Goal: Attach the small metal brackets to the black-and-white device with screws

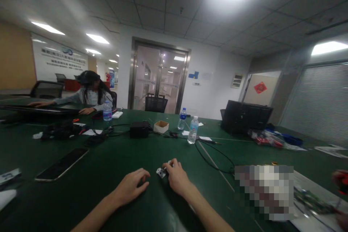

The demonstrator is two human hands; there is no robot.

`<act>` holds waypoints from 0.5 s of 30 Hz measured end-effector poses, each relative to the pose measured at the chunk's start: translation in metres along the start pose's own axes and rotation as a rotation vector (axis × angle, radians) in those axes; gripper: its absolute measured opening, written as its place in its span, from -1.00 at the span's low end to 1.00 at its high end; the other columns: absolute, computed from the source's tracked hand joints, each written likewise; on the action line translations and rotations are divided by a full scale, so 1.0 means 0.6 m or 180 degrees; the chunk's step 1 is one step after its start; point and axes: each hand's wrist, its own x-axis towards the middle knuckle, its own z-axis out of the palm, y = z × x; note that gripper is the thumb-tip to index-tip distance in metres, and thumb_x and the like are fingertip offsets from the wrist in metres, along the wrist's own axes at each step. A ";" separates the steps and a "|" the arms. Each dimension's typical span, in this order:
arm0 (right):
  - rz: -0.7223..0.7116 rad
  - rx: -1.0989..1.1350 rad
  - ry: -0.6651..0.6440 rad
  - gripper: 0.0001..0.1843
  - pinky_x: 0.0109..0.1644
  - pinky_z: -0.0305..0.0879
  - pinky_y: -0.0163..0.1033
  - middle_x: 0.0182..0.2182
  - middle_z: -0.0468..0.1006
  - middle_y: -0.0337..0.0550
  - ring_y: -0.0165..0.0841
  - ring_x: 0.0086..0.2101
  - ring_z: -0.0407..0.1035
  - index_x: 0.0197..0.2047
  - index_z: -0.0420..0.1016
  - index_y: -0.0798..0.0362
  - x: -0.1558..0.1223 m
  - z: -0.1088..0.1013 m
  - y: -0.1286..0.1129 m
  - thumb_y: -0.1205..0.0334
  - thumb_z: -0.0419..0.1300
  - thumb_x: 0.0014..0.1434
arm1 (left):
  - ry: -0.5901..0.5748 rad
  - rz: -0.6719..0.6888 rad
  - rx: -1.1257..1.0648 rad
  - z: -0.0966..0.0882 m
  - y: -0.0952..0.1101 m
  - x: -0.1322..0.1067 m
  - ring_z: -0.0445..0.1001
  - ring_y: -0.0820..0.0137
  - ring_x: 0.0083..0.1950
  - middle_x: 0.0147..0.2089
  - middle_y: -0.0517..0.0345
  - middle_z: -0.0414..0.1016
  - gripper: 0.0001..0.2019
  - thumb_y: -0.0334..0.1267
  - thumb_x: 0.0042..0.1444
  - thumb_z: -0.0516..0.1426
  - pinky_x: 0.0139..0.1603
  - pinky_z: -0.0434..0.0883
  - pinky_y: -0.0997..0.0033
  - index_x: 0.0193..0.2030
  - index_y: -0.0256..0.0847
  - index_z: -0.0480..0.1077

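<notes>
My right hand (178, 177) is closed around a small whitish metal-looking part (161, 172) with dark holes, low over the green table. Part of the piece sticks out to the left of my fingers, and the rest is hidden under them. My left hand (133, 186) is just to the left with its fingers loosely bent and apart. Nothing shows between its fingers, and a small gap separates it from the piece. What kind of part it is, I cannot make out.
A phone (62, 165) lies on the left. Ahead stand two water bottles (193, 130), an open small box (161, 127), a black box (140, 129) and cables. A monitor (246, 117) and a circuit board (312, 199) are on the right. Another person (94, 92) sits at the far left.
</notes>
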 end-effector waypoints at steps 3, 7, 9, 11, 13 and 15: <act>0.0446 -0.0453 0.0188 -0.43 -0.12 0.28 -0.21 0.06 0.23 -0.05 -0.18 0.00 0.23 0.17 0.28 -0.23 0.021 0.001 0.071 0.49 -0.04 0.19 | -0.0020 -0.0053 0.0053 -0.001 -0.004 -0.003 0.40 0.35 -0.22 -0.18 0.14 0.41 -0.79 -0.23 0.23 0.02 -0.20 0.31 0.40 -0.05 -0.18 0.36; 0.1007 -0.0993 0.0467 -0.47 -0.12 0.28 -0.20 0.06 0.24 0.02 -0.15 -0.02 0.26 0.20 0.28 -0.15 0.056 0.006 0.161 0.46 -0.05 0.23 | -0.0043 -0.0094 0.0080 0.002 -0.001 -0.004 0.41 0.35 -0.20 -0.16 0.15 0.43 -0.81 -0.26 0.23 0.03 -0.22 0.32 0.43 -0.06 -0.17 0.38; 0.1191 -0.1165 0.0468 -0.49 -0.14 0.28 -0.19 0.05 0.25 0.06 -0.14 -0.03 0.27 0.21 0.28 -0.12 0.080 0.009 0.189 0.44 -0.05 0.24 | -0.0046 -0.0082 0.0137 0.003 0.004 -0.003 0.42 0.36 -0.19 -0.16 0.15 0.44 -0.81 -0.28 0.22 0.05 -0.22 0.33 0.44 -0.07 -0.16 0.40; 0.1407 -0.1293 0.0528 -0.50 -0.17 0.28 -0.18 0.03 0.27 0.09 -0.12 -0.04 0.30 0.22 0.26 -0.11 0.104 0.013 0.205 0.42 -0.11 0.28 | -0.0028 -0.0097 0.0180 0.003 0.010 -0.003 0.43 0.37 -0.19 -0.17 0.15 0.45 -0.82 -0.30 0.21 0.05 -0.21 0.33 0.45 -0.08 -0.17 0.40; 0.1630 -0.1393 0.0615 -0.52 -0.18 0.28 -0.16 0.02 0.28 0.12 -0.10 -0.05 0.32 0.22 0.25 -0.09 0.124 0.020 0.213 0.39 -0.17 0.32 | -0.0035 -0.0133 0.0178 0.002 0.016 -0.004 0.44 0.38 -0.18 -0.16 0.15 0.46 -0.83 -0.32 0.21 0.05 -0.18 0.34 0.46 -0.09 -0.17 0.41; 0.1761 -0.1452 0.0633 -0.55 -0.18 0.29 -0.13 0.02 0.29 0.14 -0.07 -0.03 0.31 0.18 0.30 -0.07 0.139 0.028 0.218 0.35 -0.21 0.35 | -0.0053 -0.0141 0.0156 0.000 0.020 -0.006 0.45 0.38 -0.17 -0.15 0.16 0.47 -0.83 -0.33 0.20 0.06 -0.16 0.35 0.45 -0.09 -0.17 0.41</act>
